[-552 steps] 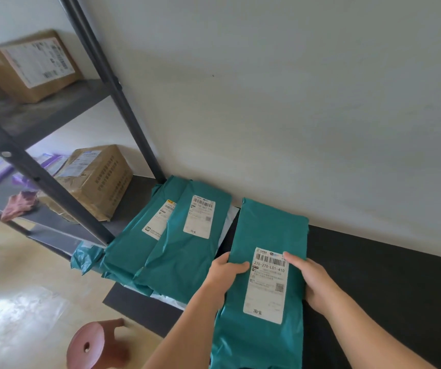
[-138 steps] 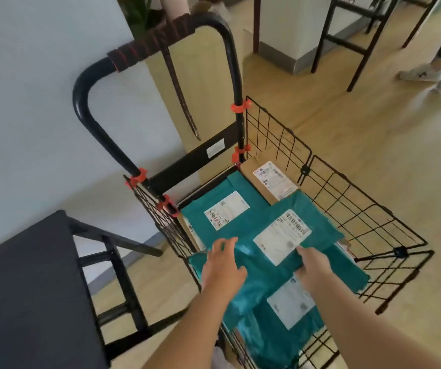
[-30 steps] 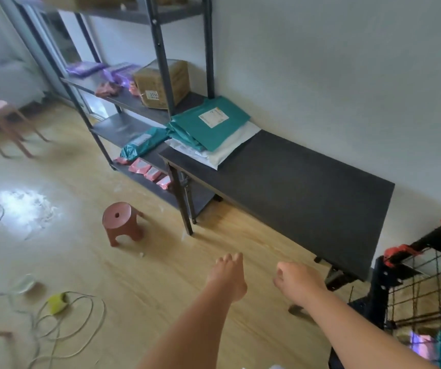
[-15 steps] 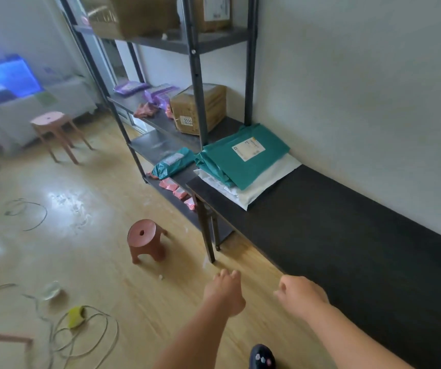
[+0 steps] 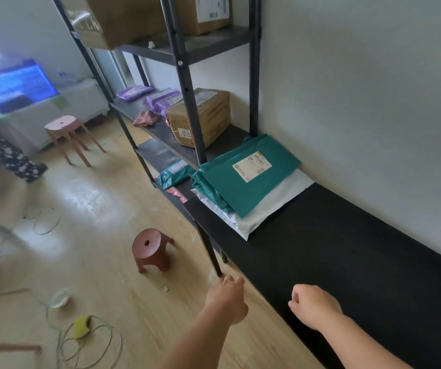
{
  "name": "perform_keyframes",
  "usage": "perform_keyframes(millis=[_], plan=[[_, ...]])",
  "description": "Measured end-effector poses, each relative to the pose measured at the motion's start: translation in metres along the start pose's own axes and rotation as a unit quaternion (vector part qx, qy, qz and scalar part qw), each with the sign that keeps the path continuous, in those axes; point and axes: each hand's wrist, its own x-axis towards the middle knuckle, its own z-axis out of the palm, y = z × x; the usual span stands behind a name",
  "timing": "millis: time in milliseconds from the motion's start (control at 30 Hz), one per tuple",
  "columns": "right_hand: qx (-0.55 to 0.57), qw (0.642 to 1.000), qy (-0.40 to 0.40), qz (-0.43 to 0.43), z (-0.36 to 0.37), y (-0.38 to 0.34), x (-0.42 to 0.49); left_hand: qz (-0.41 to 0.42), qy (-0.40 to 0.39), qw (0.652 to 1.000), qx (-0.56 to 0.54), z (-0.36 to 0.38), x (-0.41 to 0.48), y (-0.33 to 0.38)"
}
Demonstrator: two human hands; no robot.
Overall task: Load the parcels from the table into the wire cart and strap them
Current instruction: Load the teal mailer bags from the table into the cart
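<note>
Both my hands hold nothing. My left hand [image 5: 226,299] hangs low over the floor, just beside the front edge of the counter [image 5: 347,262], with its fingers relaxed. My right hand [image 5: 312,304] hovers above the counter's near part, its fingers curled into a loose fist. The parcels lie stacked at the counter's far end, close to the wall and well apart from both hands. A green parcel [image 5: 248,179] lies label up on a white parcel [image 5: 267,214] that sticks out beneath it. A shelf [image 5: 187,102] beyond the counter carries a box [image 5: 200,115]. A stool [image 5: 151,249] sits on the floor.
</note>
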Motion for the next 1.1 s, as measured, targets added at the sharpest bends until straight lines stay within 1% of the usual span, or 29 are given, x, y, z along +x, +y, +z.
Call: perform_keyframes(millis=[100,200,333,467,667,800,867,933,1000,1100], plan=[[0.006,1.0,0.011,-0.001,-0.009,0.003,0.007,-0.006,0.025,1.0,-0.012,-0.015,0.012,-0.001],[0.012,1.0,0.018,0.008,-0.023,0.001,0.014,-0.004,0.087,0.995,-0.045,-0.033,0.025,0.006],[0.02,0.998,0.048,0.023,-0.041,-0.006,0.025,0.036,0.148,0.988,-0.031,-0.054,0.042,0.019],[0.028,0.996,0.078,0.031,-0.059,-0.022,0.042,0.058,0.176,0.983,-0.01,-0.08,0.065,0.014],[0.047,0.991,0.111,0.056,-0.087,-0.059,0.081,0.082,0.217,0.972,-0.027,-0.124,0.104,-0.013],[0.088,0.984,0.127,0.089,-0.104,-0.084,0.114,0.097,0.244,0.964,-0.041,-0.156,0.133,-0.034],[0.141,0.974,0.15,0.098,-0.114,-0.098,0.134,0.106,0.262,0.957,-0.062,-0.174,0.15,-0.043],[0.223,0.953,0.179,0.099,-0.124,-0.112,0.152,0.117,0.278,0.949,-0.088,-0.191,0.166,-0.05],[0.301,0.925,0.204,0.108,-0.132,-0.123,0.167,0.128,0.287,0.943,-0.108,-0.205,0.182,-0.057],[0.41,0.873,0.218,0.148,-0.139,-0.134,0.179,0.141,0.277,0.942,-0.127,-0.217,0.204,-0.064]])
